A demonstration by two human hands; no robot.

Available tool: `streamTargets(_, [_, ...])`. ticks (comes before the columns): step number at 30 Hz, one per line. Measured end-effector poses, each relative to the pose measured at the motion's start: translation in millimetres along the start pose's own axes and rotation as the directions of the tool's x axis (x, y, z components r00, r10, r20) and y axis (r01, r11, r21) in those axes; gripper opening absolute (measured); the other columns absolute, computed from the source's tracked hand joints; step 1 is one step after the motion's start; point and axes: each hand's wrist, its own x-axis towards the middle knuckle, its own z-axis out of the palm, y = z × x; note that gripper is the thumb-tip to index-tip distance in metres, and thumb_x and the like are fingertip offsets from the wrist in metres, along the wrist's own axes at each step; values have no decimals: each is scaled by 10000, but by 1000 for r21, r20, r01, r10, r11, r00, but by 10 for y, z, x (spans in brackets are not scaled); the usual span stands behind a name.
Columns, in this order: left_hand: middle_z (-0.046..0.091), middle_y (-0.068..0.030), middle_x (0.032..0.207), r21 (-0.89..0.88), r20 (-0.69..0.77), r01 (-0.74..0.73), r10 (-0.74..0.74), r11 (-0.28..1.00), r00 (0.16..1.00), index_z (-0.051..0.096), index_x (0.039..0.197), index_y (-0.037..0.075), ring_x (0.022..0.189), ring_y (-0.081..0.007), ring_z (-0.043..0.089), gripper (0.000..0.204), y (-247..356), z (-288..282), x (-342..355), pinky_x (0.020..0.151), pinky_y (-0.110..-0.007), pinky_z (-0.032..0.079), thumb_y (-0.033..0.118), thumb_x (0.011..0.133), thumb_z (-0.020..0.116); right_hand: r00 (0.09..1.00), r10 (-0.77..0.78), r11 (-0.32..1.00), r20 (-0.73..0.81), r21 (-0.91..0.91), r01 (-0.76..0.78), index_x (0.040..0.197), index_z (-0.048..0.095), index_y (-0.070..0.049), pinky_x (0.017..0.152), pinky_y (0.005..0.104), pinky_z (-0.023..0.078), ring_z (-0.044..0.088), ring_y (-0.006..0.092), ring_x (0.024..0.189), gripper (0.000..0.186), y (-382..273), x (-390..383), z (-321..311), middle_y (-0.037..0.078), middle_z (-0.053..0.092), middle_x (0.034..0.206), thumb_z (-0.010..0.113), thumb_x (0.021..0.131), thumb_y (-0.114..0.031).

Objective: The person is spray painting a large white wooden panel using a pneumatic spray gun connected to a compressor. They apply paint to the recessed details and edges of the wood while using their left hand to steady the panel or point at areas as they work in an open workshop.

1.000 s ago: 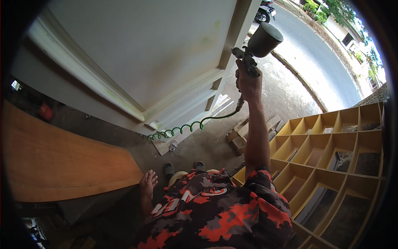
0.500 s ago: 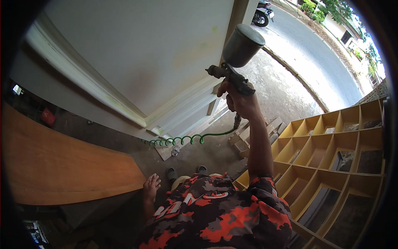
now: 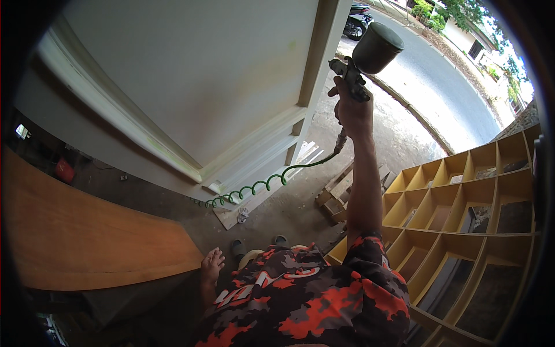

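Observation:
My right hand (image 3: 354, 115) grips a spray gun (image 3: 351, 80) by its handle, fingers wrapped round it, arm stretched forward. A grey paint cup (image 3: 377, 49) sits on top of the gun. From the handle's base a coiled green air hose (image 3: 283, 176) runs down and to the left. The gun's nozzle points left, at the right-hand edge of a large white panelled piece (image 3: 231, 63), apart from it. My left hand (image 3: 213, 265) hangs low with nothing in it, its fingers loosely bent and apart, close to the corner of an orange-brown wooden board (image 3: 104, 231).
A yellowish wooden shelf frame with many compartments (image 3: 442, 199) stands at my right. Wooden pallet pieces (image 3: 335, 196) lie on the floor ahead of it. A crumpled rag (image 3: 243, 215) is near the hose. Beyond the opening are a road (image 3: 439, 69) and a parked motorcycle (image 3: 355, 26).
My right hand has carried the spray gun to the right and farther forward, past the white panel's edge. The hose has followed. My left hand's fingers have curled slightly.

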Motion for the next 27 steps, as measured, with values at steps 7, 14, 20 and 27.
streamTargets(7, [645, -140, 1464, 12, -1, -4, 4, 1000, 1000, 549, 1539, 39, 1236, -257, 677, 570, -2, -15, 43, 963, -360, 540, 427, 1124, 592, 971, 27, 987, 236, 145, -63, 927, 656, -60, 395, 283, 332, 463, 72, 420, 271, -215, -269, -8, 19, 588, 647, 665, 1090, -276])
streamTargets(14, [650, -134, 1451, 19, 0, -4, 4, 1000, 1000, 550, 1539, 42, 1225, -260, 683, 565, -75, -30, 95, 947, -357, 547, 417, 1120, 604, 954, -44, 992, 298, 123, 7, 894, 650, -73, 393, 272, 343, 475, 65, 432, 277, -355, -281, 28, -4, 584, 646, 678, 1086, -270])
streamTargets(20, [656, -133, 1443, 4, -6, -15, 15, 1000, 1000, 553, 1541, 46, 1224, -256, 683, 559, -115, -20, 82, 946, -353, 546, 410, 1120, 606, 998, -22, 998, 52, 55, 19, 830, 655, -62, 409, 269, 336, 473, 57, 437, 325, -222, 41, 59, -24, 556, 600, 713, 1056, -287])
streamTargets(27, [668, -116, 1417, 1, -19, 11, -11, 1000, 1000, 559, 1535, 45, 1194, -229, 685, 547, -135, -40, 55, 940, -347, 543, 397, 1119, 611, 984, -174, 984, -24, -51, 173, 814, 662, -45, 413, 287, 340, 471, 67, 428, 375, -241, 35, 42, -9, 535, 567, 706, 1057, -326])
